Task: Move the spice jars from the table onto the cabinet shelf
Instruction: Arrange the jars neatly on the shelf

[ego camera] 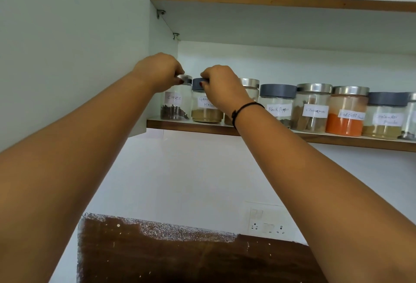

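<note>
Several labelled glass spice jars stand in a row on the cabinet shelf point(351, 142). At the far left, the cloves jar point(175, 107) with a steel lid rests on the shelf, and my left hand point(159, 71) grips its lid from above. Beside it stands the garam masala jar point(206, 111) with a grey lid, which my right hand point(221, 84) holds by the lid. To the right stand a half-hidden jar point(249, 87), black pepper point(278, 107), cinnamon point(313, 109), red chilli powder point(347, 114) and coriander powder point(385, 118).
The cabinet's white side panel point(74, 46) is close on the left of the cloves jar. An upper shelf point(281, 1) hangs above. A wall socket panel point(267, 224) and a dark wooden board point(180, 258) lie below. Another jar point(410, 120) is cut off at the right edge.
</note>
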